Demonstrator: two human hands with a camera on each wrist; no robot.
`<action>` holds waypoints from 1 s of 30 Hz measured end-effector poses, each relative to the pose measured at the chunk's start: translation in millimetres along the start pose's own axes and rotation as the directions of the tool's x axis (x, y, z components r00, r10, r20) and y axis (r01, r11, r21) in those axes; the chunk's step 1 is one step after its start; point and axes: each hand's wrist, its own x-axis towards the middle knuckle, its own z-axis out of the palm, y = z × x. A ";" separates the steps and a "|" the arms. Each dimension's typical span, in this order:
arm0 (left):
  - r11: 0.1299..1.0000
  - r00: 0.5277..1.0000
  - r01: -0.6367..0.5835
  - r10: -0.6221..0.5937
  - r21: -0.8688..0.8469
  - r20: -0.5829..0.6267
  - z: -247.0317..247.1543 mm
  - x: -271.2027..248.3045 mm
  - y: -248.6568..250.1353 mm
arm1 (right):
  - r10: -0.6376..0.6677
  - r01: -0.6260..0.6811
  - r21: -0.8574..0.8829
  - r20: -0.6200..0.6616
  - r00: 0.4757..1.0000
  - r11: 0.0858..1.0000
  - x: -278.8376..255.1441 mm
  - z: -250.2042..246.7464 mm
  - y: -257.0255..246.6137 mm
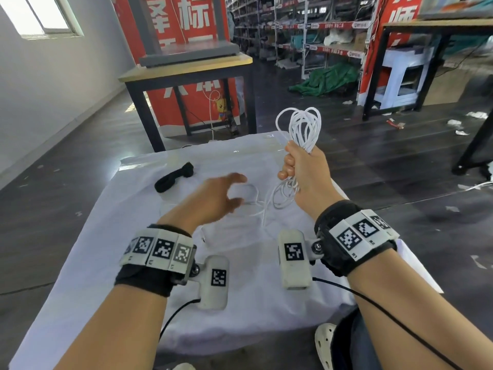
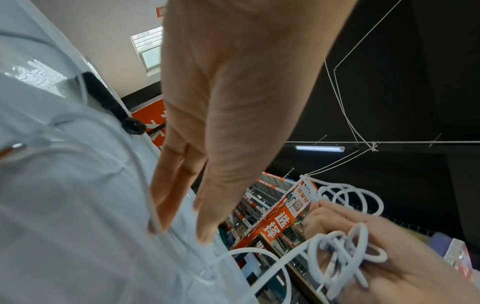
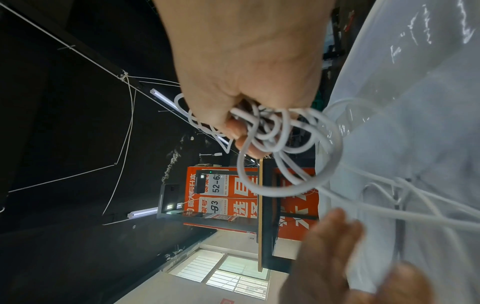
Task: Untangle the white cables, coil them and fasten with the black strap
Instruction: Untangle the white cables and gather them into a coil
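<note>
With the cables (image 1: 301,129) bunched in the right hand (image 1: 304,169) and the left hand (image 1: 213,198) spread empty, loops could be snagged by trailing strands on the bench (image 1: 106,249).

My forearms are bare, no sleeves; each wrist carries a black fabric wrap (image 1: 146,278) under a white segmented band (image 1: 160,249) printed with black-and-white square coded markers; the right wrist has the same, its white band (image 1: 362,234) over a black wrap (image 1: 336,260). Off each band, on the side facing the other wrist, a silver bolt joint holds a rounded white camera pod; the left pod (image 1: 214,282) and the right pod (image 1: 293,259) each bear one marker; a thin black cable (image 1: 386,312) trails from the right pod back along my forearm, another from the left pod. Below the right pod I see a white perforated clog (image 1: 324,343) and dark trousers.
</note>
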 end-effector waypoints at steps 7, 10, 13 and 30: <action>0.996 0.954 0.015 -0.040 0.084 0.297 4.5 -4.2 -5.6 | -0.022 0.024 -0.070 0.023 0.999 0.997 -0.9 -3.9 -4.8; 0.958 0.991 0.107 -0.082 -0.266 0.102 -2.3 -0.2 -12.8 | -0.033 0.034 -0.097 0.013 0.999 0.995 1.7 -6.8 -5.5; 0.691 0.914 0.168 -0.376 -0.703 -0.151 -14.8 1.9 -26.5 | -0.044 0.044 -0.205 0.009 0.999 0.978 3.9 -9.4 -3.3; 0.888 0.850 0.457 -0.418 0.054 -0.320 -20.3 -14.0 -91.4 | -0.103 0.075 -0.520 -0.025 0.994 0.851 16.1 -18.4 9.9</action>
